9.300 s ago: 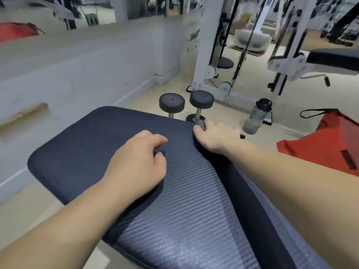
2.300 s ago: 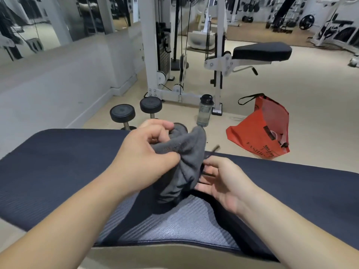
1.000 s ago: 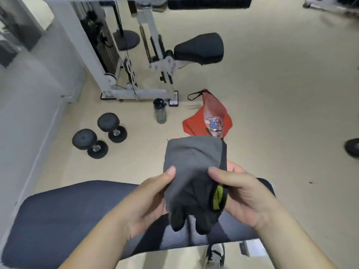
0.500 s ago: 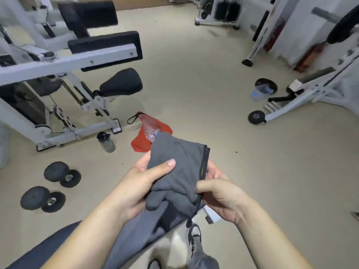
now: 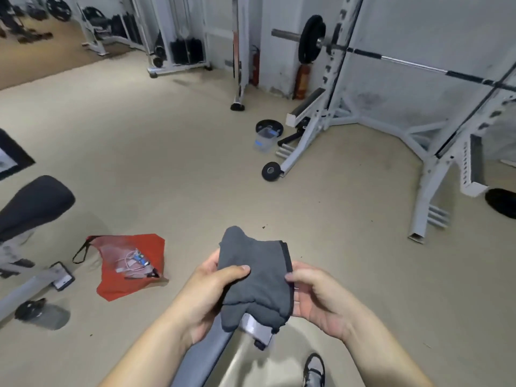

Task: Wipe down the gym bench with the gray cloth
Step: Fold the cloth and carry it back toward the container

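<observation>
Gray cloth point(image 5: 257, 275) folded, held between both grips: L grip point(image 5: 206, 291) thumb across its face, R grip point(image 5: 315, 300) pinching bound edge. Long axis points away from body. Grey bar point(image 5: 206, 356) just below L grip, judged frame of the surface; L nearer.

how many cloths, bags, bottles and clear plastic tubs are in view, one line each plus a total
gray cloth: 1
red bag: 1
water bottle: 1
clear plastic tub: 1
total: 4
</observation>
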Motion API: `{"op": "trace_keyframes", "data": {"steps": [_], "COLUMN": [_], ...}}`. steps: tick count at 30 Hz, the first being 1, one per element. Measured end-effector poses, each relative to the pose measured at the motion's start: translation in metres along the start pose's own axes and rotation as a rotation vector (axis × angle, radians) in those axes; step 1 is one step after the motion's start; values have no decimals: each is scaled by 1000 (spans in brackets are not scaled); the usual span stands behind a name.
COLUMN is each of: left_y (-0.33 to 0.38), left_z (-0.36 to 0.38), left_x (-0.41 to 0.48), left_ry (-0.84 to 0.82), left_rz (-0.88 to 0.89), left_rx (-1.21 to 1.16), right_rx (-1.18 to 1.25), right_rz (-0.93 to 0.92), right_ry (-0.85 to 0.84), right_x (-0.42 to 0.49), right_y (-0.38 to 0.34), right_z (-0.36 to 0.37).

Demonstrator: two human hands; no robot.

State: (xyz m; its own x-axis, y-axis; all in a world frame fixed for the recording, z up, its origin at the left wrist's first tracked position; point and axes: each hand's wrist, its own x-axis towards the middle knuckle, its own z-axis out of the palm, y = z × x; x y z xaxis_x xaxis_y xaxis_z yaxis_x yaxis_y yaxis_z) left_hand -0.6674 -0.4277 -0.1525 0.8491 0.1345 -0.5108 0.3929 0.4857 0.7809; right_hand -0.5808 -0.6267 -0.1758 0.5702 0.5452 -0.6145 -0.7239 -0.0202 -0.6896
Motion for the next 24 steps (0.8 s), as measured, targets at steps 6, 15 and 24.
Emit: {"op": "trace_keyframes", "data": {"steps": [6,15,24], "left_y": [11,52,88], "left_z": [134,184,167], "left_x": [108,220,368], "left_ry": [-120,-85,38], "left_rz": [-40,-85,-200], "left_rx": [8,79,10], "right_rx": [107,97,-47], "right_rz": [39,-51,-120], "right_ry": [59,-15,75], "right_x": [25,83,209], "right_y": [-90,-216,-326], "right_z": [-120,-192,-174]}}
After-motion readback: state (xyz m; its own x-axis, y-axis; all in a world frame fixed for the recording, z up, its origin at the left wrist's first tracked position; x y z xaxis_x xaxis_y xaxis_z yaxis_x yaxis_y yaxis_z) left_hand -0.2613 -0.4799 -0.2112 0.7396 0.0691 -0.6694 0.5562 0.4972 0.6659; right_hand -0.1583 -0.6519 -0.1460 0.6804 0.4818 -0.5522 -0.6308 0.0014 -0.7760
